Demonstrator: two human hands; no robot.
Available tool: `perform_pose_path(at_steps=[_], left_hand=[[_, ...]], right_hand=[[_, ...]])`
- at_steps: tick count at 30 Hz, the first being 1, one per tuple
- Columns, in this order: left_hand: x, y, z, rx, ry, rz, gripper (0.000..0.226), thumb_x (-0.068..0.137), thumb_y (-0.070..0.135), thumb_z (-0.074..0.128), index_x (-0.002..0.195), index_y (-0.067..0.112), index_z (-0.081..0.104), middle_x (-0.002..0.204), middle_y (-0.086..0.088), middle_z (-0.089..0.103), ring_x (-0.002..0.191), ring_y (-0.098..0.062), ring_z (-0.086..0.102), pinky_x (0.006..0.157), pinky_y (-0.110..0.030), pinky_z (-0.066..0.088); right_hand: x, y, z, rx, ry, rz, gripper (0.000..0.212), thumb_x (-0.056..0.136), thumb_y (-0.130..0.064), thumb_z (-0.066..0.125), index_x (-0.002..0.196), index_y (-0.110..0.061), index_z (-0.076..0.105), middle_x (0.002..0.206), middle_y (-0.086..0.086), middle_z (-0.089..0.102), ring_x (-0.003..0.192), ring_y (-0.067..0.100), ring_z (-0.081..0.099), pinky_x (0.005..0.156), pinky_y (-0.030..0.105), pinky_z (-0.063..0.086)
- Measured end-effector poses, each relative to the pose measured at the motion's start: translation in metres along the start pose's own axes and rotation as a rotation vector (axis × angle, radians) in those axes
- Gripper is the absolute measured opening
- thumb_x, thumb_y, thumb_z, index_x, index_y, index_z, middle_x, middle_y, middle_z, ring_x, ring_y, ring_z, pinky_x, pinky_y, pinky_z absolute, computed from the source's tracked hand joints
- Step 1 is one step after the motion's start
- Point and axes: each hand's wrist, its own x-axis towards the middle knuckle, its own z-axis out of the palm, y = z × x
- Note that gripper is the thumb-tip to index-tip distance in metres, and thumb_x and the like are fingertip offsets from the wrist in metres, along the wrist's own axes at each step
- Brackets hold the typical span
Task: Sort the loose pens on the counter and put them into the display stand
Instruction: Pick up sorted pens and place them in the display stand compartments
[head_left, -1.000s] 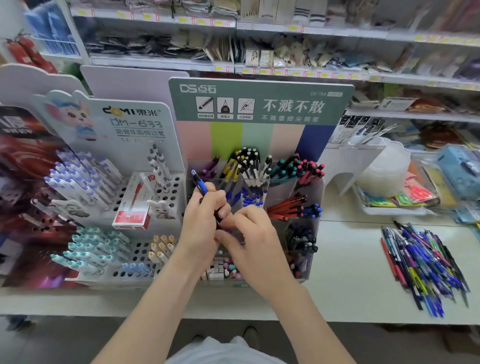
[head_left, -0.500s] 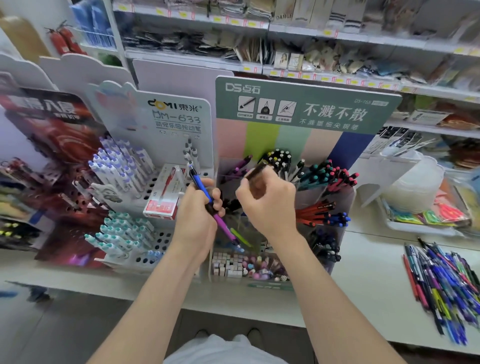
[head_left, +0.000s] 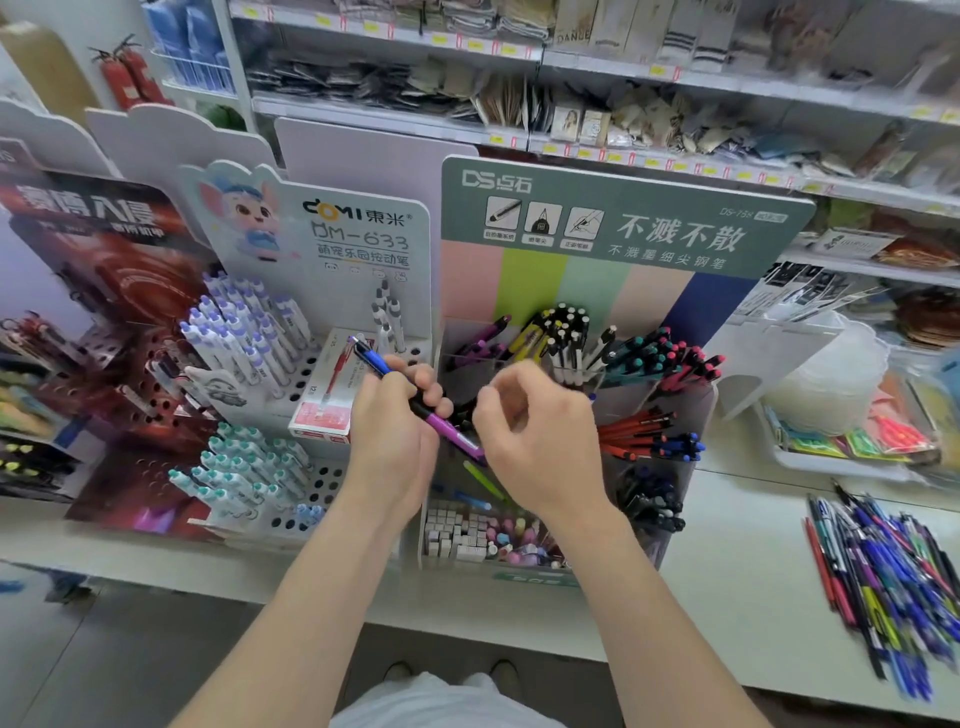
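The display stand (head_left: 597, 291) with a green header and clear compartments of sorted pens stands in the middle of the white counter (head_left: 727, 597). My left hand (head_left: 395, 436) is in front of it, closed around a small bunch of pens: a blue pen (head_left: 370, 357) sticks up to the left and a purple pen (head_left: 451, 432) points down to the right. My right hand (head_left: 543, 436) hovers just right of it with curled fingers, nothing visible in them, its edge near the purple pen's lower end. A pile of loose pens (head_left: 893, 582) lies on the counter at the right.
A white pen stand with holes (head_left: 358, 234) and a red box (head_left: 332, 395) sit to the left, beside a red display (head_left: 104, 270). Small erasers (head_left: 483, 535) fill the stand's front tray. A clear plastic tub (head_left: 826, 384) stands at the right. Stocked shelves run behind.
My right hand carried a dark pen up to the stand's upper compartments, and is now back down beside my left hand without it. My left hand still holds its pens.
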Motion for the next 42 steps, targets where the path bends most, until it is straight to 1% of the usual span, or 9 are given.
perform_pose_path(at_steps=[4,10,14,21,23,28,32,38,42], left_hand=[[0.004,-0.005,0.007,-0.078,-0.006,-0.016,0.034,0.095,-0.012,0.024,0.095,0.018,0.038,0.077,-0.002,0.048,0.065,-0.018,0.043,0.067,-0.032,0.04],[0.005,-0.01,0.011,0.062,-0.047,-0.123,0.022,0.106,0.006,0.036,0.094,0.02,0.049,0.079,-0.001,0.052,0.064,-0.015,0.041,0.061,-0.029,0.033],[0.011,-0.009,0.01,0.189,-0.02,-0.134,0.03,0.111,0.014,0.033,0.105,0.013,0.063,0.075,0.0,0.052,0.059,-0.013,0.04,0.055,-0.027,0.031],[0.014,-0.008,0.013,0.259,-0.057,-0.152,0.038,0.112,0.019,0.036,0.135,0.009,0.065,0.074,-0.001,0.061,0.06,-0.012,0.043,0.055,-0.026,0.033],[0.014,-0.007,0.012,0.297,-0.078,-0.126,0.033,0.113,0.018,0.037,0.133,0.011,0.063,0.075,-0.002,0.064,0.061,-0.013,0.045,0.055,-0.026,0.034],[0.003,-0.004,0.016,0.491,-0.309,-0.075,0.013,0.106,0.017,0.053,0.113,0.009,0.06,0.081,-0.01,0.065,0.067,-0.021,0.049,0.06,-0.033,0.038],[-0.007,-0.011,0.023,0.643,-0.554,-0.068,0.013,0.107,0.02,0.061,0.108,0.011,0.07,0.088,-0.012,0.066,0.069,-0.023,0.056,0.059,-0.032,0.045],[-0.022,-0.038,0.034,1.007,-0.587,0.096,0.019,0.107,0.017,0.062,0.117,0.028,0.074,0.109,0.013,0.077,0.102,-0.008,0.073,0.095,-0.03,0.058],[-0.025,-0.069,0.045,1.266,-0.709,0.289,0.03,0.1,0.013,0.068,0.126,0.03,0.068,0.114,0.017,0.067,0.099,-0.002,0.064,0.087,-0.017,0.051]], right_hand=[[-0.021,-0.006,-0.006,0.418,-0.115,0.336,0.005,0.101,-0.02,0.071,0.103,-0.018,0.074,0.071,0.003,0.076,0.056,0.017,0.07,0.06,0.038,0.06],[-0.003,-0.013,-0.023,0.672,0.361,0.336,0.015,0.106,-0.02,0.066,0.101,-0.009,0.076,0.076,0.018,0.069,0.061,0.02,0.06,0.056,0.033,0.052],[0.034,-0.005,-0.026,0.306,0.541,0.076,0.021,0.113,-0.029,0.051,0.112,-0.015,0.067,0.082,0.001,0.065,0.068,0.015,0.056,0.064,0.034,0.046],[0.08,0.024,0.013,-0.542,0.013,-0.231,0.03,0.11,-0.032,0.042,0.122,-0.019,0.066,0.11,0.006,0.072,0.104,0.037,0.055,0.082,0.047,0.036],[0.071,0.028,0.016,-0.66,0.037,-0.24,0.039,0.109,-0.037,0.038,0.128,-0.022,0.069,0.115,0.008,0.067,0.105,0.038,0.052,0.083,0.048,0.038],[0.034,0.015,-0.006,-0.069,0.123,-0.112,0.031,0.112,-0.034,0.049,0.12,-0.017,0.073,0.104,0.0,0.07,0.098,0.021,0.062,0.089,0.04,0.049],[0.007,0.008,-0.031,0.397,0.071,0.122,0.027,0.11,-0.028,0.059,0.093,-0.009,0.069,0.07,-0.003,0.067,0.058,0.012,0.066,0.058,0.03,0.053],[-0.02,0.058,-0.067,0.347,0.528,0.246,0.023,0.113,-0.035,0.038,0.111,-0.027,0.06,0.075,-0.008,0.051,0.065,0.02,0.048,0.063,0.045,0.043],[-0.038,0.086,-0.095,0.06,0.774,0.248,0.015,0.114,-0.023,0.035,0.119,-0.024,0.05,0.088,0.002,0.061,0.066,0.016,0.057,0.061,0.021,0.041]])
